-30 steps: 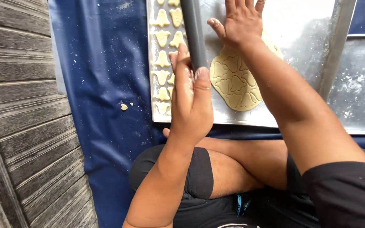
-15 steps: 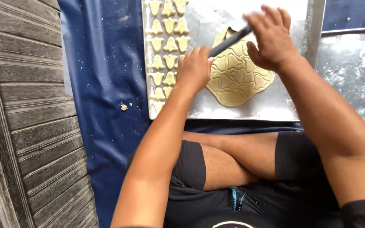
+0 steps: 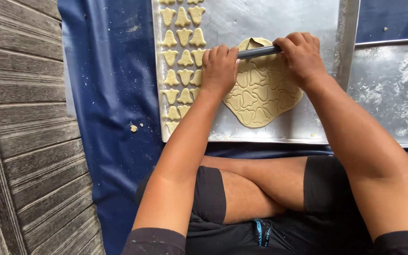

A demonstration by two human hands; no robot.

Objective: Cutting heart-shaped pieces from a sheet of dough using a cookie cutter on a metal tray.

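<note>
A dark grey rolling pin (image 3: 259, 51) lies crosswise over the far part of a flat round sheet of dough (image 3: 260, 94) stamped with bell-shaped outlines. My left hand (image 3: 219, 68) closes over the pin's left end. My right hand (image 3: 302, 54) grips its right end. The far edge of the dough curls up against the pin. The dough rests on a metal tray (image 3: 279, 134). Several cut bell-shaped dough pieces (image 3: 181, 61) lie in rows along the tray's left side, just left of my left hand.
The tray sits on a blue sheet (image 3: 109, 94) spread over the floor. A second floury metal tray (image 3: 393, 99) lies to the right. Grey wooden planks (image 3: 20, 141) run along the left. A dough crumb (image 3: 133, 128) lies on the sheet. My crossed legs sit below the tray.
The pin went from upright along the tray to lying crosswise over the dough. Both hands have shifted onto its ends, and the dough's far edge has lifted against it.
</note>
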